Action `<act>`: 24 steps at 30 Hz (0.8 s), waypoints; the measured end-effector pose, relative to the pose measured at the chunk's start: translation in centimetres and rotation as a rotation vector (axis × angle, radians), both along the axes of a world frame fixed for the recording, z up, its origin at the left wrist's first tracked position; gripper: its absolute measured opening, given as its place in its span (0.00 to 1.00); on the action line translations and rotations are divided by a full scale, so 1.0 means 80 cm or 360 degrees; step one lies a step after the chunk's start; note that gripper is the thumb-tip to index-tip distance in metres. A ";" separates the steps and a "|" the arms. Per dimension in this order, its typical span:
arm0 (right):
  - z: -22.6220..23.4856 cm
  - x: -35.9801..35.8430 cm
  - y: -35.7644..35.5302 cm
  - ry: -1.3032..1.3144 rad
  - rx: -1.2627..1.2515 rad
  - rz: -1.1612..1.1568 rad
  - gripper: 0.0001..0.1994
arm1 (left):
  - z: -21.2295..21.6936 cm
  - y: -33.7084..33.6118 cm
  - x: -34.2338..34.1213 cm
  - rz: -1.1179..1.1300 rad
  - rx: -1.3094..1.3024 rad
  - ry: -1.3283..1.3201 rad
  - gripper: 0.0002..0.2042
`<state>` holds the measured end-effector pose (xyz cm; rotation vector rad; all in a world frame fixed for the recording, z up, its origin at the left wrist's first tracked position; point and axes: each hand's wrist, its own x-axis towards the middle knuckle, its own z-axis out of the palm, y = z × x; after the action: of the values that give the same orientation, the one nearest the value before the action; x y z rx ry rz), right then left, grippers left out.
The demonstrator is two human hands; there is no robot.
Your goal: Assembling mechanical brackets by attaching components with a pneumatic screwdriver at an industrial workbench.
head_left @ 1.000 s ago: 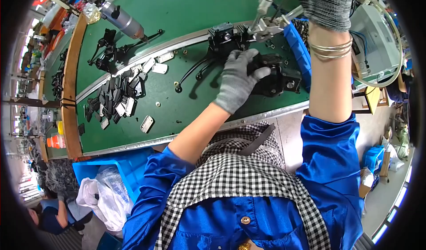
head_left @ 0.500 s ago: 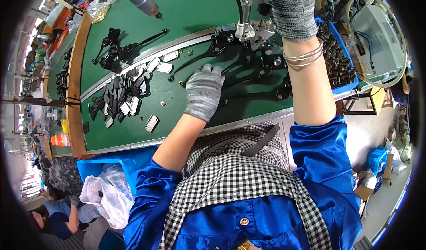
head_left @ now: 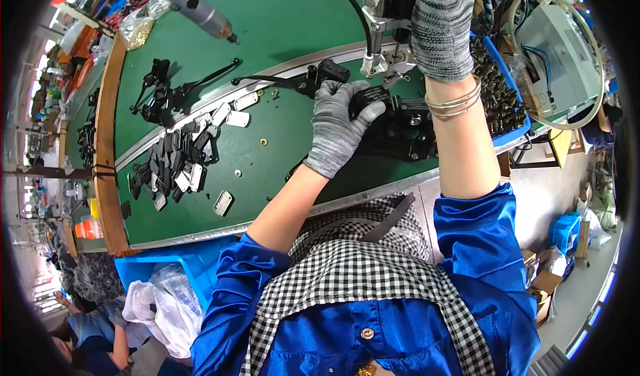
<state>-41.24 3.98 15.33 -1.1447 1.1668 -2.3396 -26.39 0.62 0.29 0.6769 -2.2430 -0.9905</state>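
Note:
My left hand (head_left: 333, 129), in a grey knit glove, is closed around the black block-shaped body of a lever assembly (head_left: 370, 97), thumb on the near side. Just beyond it, another black lever assembly (head_left: 310, 79) lies along the metal strip, its lever pointing left. More black lever assemblies (head_left: 410, 126) sit between my two hands. My right hand (head_left: 443, 33), gloved alike, is raised beside a metal bench machine (head_left: 375, 56). Its fingers run out of the top of the picture, so what they touch is hidden.
Small black and silver plates (head_left: 177, 159) are heaped on the green bench, near loose brass rings. A powered screwdriver (head_left: 203, 16) hangs above. Further lever assemblies (head_left: 160, 96) lie left. A blue crate (head_left: 503, 136) of dark metal parts stands right. A wooden rail (head_left: 105, 163) bounds the left.
My left hand has moved right from the levers onto a black assembly body. One lever assembly now lies farther back, across the metal strip. My right hand stays raised by the machine.

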 end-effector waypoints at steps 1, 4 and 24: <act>0.001 0.002 0.000 0.0005 0.0001 -0.0021 0.17 | -0.003 -0.001 -0.001 -0.0003 0.0077 0.0018 0.29; 0.003 -0.001 0.001 0.0013 0.0003 -0.0069 0.16 | -0.009 -0.001 -0.002 -0.0019 0.0185 0.0044 0.28; -0.006 0.002 -0.002 0.0040 0.0093 -0.0160 0.16 | -0.011 0.003 -0.004 0.0020 0.0150 0.0178 0.24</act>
<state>-41.04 3.82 14.82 -1.1237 1.3212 -2.3536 -26.69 0.89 -0.57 0.6586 -2.1039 -1.1059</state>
